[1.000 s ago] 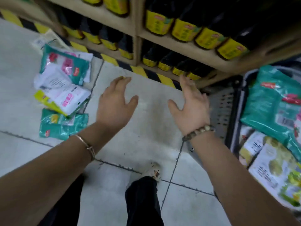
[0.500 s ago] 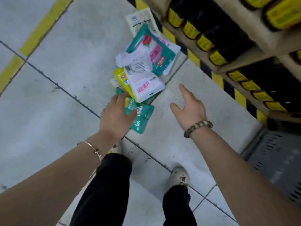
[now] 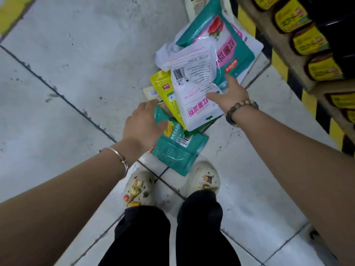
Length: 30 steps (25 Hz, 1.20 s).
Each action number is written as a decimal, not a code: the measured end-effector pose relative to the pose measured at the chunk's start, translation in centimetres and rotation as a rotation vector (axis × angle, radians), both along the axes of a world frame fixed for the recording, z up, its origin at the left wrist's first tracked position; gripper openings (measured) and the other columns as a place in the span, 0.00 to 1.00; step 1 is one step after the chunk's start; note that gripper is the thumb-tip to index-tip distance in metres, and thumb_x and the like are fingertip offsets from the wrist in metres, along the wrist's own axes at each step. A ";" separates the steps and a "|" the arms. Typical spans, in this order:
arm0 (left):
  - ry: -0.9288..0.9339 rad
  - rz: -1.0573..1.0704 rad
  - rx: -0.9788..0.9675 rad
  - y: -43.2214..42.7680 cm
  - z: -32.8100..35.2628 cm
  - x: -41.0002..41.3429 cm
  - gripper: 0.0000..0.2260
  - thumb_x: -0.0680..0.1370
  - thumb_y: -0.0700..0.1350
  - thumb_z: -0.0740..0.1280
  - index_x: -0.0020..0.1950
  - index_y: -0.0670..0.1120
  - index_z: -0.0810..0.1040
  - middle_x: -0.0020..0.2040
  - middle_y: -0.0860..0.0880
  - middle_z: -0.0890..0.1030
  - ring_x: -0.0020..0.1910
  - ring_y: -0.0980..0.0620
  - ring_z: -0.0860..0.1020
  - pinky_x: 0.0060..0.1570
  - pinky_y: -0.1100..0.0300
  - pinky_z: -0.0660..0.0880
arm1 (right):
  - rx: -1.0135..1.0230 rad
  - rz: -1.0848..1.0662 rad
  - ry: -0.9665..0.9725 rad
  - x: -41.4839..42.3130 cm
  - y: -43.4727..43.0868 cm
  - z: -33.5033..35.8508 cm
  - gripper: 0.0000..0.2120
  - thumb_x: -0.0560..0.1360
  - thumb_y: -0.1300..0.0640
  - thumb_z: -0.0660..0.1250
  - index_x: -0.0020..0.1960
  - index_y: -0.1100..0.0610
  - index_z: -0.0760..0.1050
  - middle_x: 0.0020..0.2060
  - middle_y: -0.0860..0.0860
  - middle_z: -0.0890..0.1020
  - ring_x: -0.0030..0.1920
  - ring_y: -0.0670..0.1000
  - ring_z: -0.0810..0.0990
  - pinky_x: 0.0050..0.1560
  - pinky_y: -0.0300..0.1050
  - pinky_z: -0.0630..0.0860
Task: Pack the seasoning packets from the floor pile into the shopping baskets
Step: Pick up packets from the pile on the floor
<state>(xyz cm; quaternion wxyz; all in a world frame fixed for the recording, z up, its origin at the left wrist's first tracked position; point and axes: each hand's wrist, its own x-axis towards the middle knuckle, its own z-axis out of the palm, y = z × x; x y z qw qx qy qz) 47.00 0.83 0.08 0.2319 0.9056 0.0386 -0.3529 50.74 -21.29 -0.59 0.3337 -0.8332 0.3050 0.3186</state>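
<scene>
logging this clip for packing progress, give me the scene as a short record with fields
setting: tiled floor beside shelf of dark bottles
pile: white packet on top, yellow packet and near teal packet partly under it
left hand: open, over the near teal packet
right hand: open, thumb on the white packet
baskets: not in view

I log five packets overlapping on the floor. The white packet lies topmost, barcode side up. Beyond it and partly beneath it lies a large teal-and-pink packet. At its left edge a yellow packet overlaps a beige packet. Nearer me lies a teal packet, flat and creased.
</scene>
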 end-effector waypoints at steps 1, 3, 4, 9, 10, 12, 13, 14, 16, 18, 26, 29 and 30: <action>-0.010 0.009 -0.009 -0.4 -1.4 1.0 0.27 0.77 0.49 0.66 0.74 0.48 0.62 0.71 0.44 0.67 0.67 0.42 0.68 0.64 0.49 0.66 | 0.012 -0.011 0.019 0.7 0.0 -1.4 0.41 0.71 0.46 0.71 0.76 0.53 0.53 0.73 0.53 0.62 0.71 0.55 0.64 0.70 0.51 0.63; -0.049 0.049 -0.029 -1.0 -3.6 2.8 0.26 0.77 0.49 0.66 0.73 0.48 0.64 0.69 0.44 0.69 0.66 0.42 0.69 0.64 0.50 0.67 | 0.005 -0.011 0.055 1.4 0.3 -3.7 0.40 0.70 0.46 0.72 0.74 0.55 0.55 0.71 0.54 0.65 0.69 0.56 0.66 0.67 0.50 0.65; -0.059 0.085 -0.044 -1.3 -4.5 3.5 0.25 0.77 0.49 0.66 0.73 0.48 0.65 0.68 0.44 0.70 0.65 0.43 0.71 0.63 0.50 0.68 | -0.036 0.016 0.074 1.4 0.7 -4.7 0.39 0.69 0.46 0.73 0.72 0.56 0.58 0.69 0.55 0.67 0.68 0.56 0.68 0.65 0.50 0.67; 0.111 0.291 -0.197 -3.0 -7.5 4.2 0.20 0.77 0.48 0.66 0.68 0.48 0.70 0.58 0.48 0.77 0.49 0.50 0.75 0.43 0.61 0.69 | -0.215 0.098 0.038 0.3 1.0 -8.3 0.40 0.66 0.44 0.75 0.70 0.56 0.59 0.68 0.56 0.65 0.68 0.57 0.65 0.66 0.55 0.67; 0.148 0.292 -0.217 -3.3 -7.8 4.0 0.20 0.77 0.48 0.66 0.67 0.47 0.70 0.57 0.49 0.77 0.47 0.51 0.75 0.40 0.62 0.67 | -0.165 0.044 0.061 0.3 0.6 -8.6 0.44 0.65 0.44 0.75 0.72 0.56 0.58 0.69 0.56 0.64 0.69 0.57 0.65 0.67 0.56 0.66; 0.163 0.299 -0.231 -3.8 -8.3 3.7 0.19 0.77 0.47 0.66 0.67 0.46 0.71 0.53 0.50 0.76 0.43 0.52 0.74 0.35 0.63 0.67 | -0.120 -0.001 0.110 0.5 -0.4 -9.1 0.42 0.63 0.42 0.76 0.69 0.57 0.63 0.66 0.54 0.71 0.66 0.57 0.70 0.66 0.56 0.67; 0.158 0.313 -0.236 -4.0 -8.4 3.6 0.19 0.77 0.46 0.66 0.67 0.46 0.71 0.51 0.50 0.76 0.42 0.52 0.74 0.34 0.65 0.67 | -0.097 -0.005 0.097 0.6 -0.9 -9.0 0.35 0.65 0.44 0.75 0.66 0.57 0.68 0.62 0.53 0.75 0.62 0.56 0.73 0.64 0.55 0.70; 0.156 0.344 -0.251 -4.0 -8.4 3.7 0.19 0.77 0.46 0.66 0.67 0.46 0.71 0.50 0.51 0.76 0.41 0.54 0.74 0.34 0.66 0.67 | -0.051 -0.027 0.046 0.7 -1.1 -8.8 0.27 0.67 0.47 0.74 0.61 0.56 0.73 0.57 0.52 0.78 0.57 0.54 0.77 0.60 0.53 0.74; 0.173 0.472 -0.302 -4.1 -8.0 3.6 0.21 0.77 0.47 0.67 0.69 0.46 0.69 0.51 0.50 0.76 0.39 0.58 0.73 0.35 0.68 0.68 | 0.083 -0.098 -0.064 0.2 -1.0 -7.7 0.13 0.72 0.55 0.71 0.56 0.56 0.77 0.49 0.48 0.80 0.50 0.50 0.79 0.54 0.50 0.78; 0.187 0.649 -0.408 -3.9 -6.9 3.2 0.24 0.76 0.48 0.69 0.71 0.45 0.68 0.50 0.53 0.77 0.42 0.59 0.74 0.40 0.68 0.70 | 0.204 -0.113 -0.150 -0.8 -0.4 -5.8 0.10 0.75 0.61 0.67 0.56 0.56 0.78 0.46 0.47 0.80 0.47 0.48 0.80 0.48 0.43 0.79; 0.755 1.117 -0.884 -1.3 -2.7 0.0 0.22 0.63 0.51 0.71 0.54 0.43 0.79 0.45 0.42 0.85 0.41 0.45 0.84 0.36 0.50 0.81 | 0.637 -0.060 -0.039 -4.6 2.9 0.2 0.09 0.73 0.68 0.67 0.52 0.61 0.77 0.47 0.50 0.82 0.42 0.43 0.81 0.44 0.34 0.79; 0.561 1.261 -0.832 0.3 -2.9 -1.0 0.11 0.73 0.44 0.68 0.54 0.43 0.78 0.41 0.44 0.85 0.37 0.46 0.84 0.32 0.53 0.80 | 0.428 -0.012 -0.038 -3.6 4.4 -1.3 0.14 0.74 0.56 0.69 0.57 0.61 0.75 0.55 0.53 0.80 0.51 0.51 0.79 0.52 0.44 0.77; 0.493 1.320 -0.818 0.8 -3.2 -1.1 0.09 0.75 0.43 0.66 0.55 0.44 0.78 0.40 0.45 0.85 0.37 0.47 0.84 0.31 0.54 0.80 | 0.301 -0.065 -0.042 -2.8 4.5 -2.4 0.20 0.73 0.50 0.69 0.61 0.59 0.73 0.59 0.53 0.78 0.56 0.52 0.77 0.54 0.45 0.75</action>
